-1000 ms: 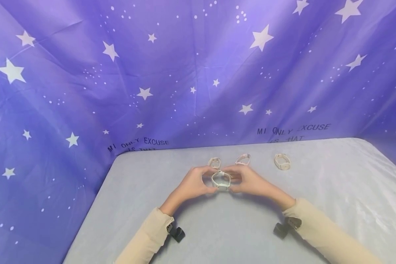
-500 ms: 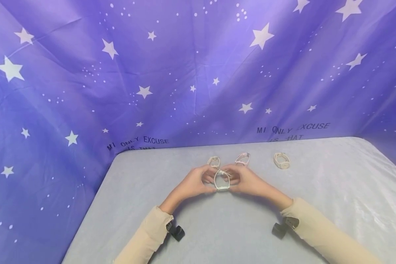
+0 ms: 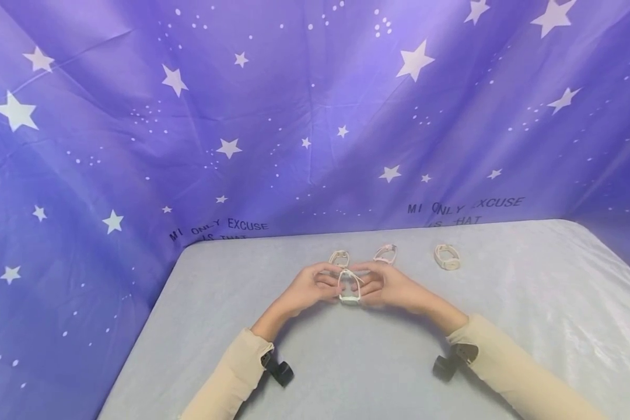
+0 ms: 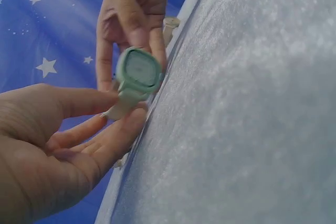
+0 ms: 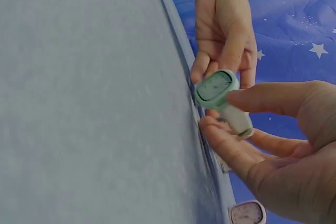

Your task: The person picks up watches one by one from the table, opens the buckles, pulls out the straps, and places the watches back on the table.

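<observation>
Two-handed, pinching green watch [image 4: 140, 71] narrowly with left hand [image 3: 304, 290] and right hand [image 3: 397, 288]; not yet set down, unlike three watches [image 3: 452, 264] near far edge of worktop [image 3: 346, 361].

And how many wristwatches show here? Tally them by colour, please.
Mint-green wristwatch with a rounded case: 1
Pale pink wristwatch with a looped strap: 1
Pale beige, looped straps: 2 (back-left wristwatch, back-right wristwatch)
Total: 4
</observation>
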`<state>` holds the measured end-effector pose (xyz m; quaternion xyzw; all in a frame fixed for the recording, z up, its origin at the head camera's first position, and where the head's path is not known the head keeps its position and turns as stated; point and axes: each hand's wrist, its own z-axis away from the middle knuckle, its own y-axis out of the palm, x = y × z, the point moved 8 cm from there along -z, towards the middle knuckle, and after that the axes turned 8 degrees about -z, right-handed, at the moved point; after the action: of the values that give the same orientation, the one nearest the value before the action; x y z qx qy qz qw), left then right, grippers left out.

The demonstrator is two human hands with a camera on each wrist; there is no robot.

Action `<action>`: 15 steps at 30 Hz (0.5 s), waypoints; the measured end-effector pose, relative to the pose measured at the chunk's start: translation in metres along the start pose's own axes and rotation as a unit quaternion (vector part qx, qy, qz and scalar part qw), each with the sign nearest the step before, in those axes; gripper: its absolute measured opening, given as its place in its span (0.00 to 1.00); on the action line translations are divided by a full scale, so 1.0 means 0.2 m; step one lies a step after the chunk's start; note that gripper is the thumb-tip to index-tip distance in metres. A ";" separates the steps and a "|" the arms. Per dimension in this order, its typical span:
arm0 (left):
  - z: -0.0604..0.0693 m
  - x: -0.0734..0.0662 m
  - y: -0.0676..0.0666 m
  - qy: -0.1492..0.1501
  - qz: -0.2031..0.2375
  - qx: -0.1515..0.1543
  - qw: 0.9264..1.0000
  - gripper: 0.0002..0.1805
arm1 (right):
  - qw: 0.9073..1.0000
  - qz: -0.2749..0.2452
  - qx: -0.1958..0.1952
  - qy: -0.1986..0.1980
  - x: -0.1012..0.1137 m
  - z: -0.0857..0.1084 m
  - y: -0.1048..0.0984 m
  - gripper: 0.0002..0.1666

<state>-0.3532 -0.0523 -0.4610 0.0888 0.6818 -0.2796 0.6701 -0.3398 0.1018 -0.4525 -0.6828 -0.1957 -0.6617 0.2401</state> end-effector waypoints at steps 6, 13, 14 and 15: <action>0.00 0.01 -0.02 -0.018 0.044 -0.048 0.998 0.26 | 0.999 -0.021 -0.044 0.003 0.04 0.00 0.00 0.37; 0.00 -0.04 -0.04 -0.008 0.026 -0.080 0.996 0.22 | 0.993 -0.030 -0.113 0.013 0.07 0.00 -0.03 0.32; 0.01 -0.04 -0.05 -0.007 0.025 -0.083 0.996 0.22 | 0.993 -0.027 -0.117 0.011 0.08 0.00 -0.03 0.32; 0.01 -0.05 -0.06 -0.004 0.025 -0.086 0.996 0.21 | 0.992 -0.027 -0.120 0.007 0.09 0.01 -0.03 0.31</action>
<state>-0.3565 -0.0595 -0.4476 0.0462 0.6980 -0.2036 0.6849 -0.3416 0.1074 -0.4346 -0.6963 -0.1314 -0.6917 0.1397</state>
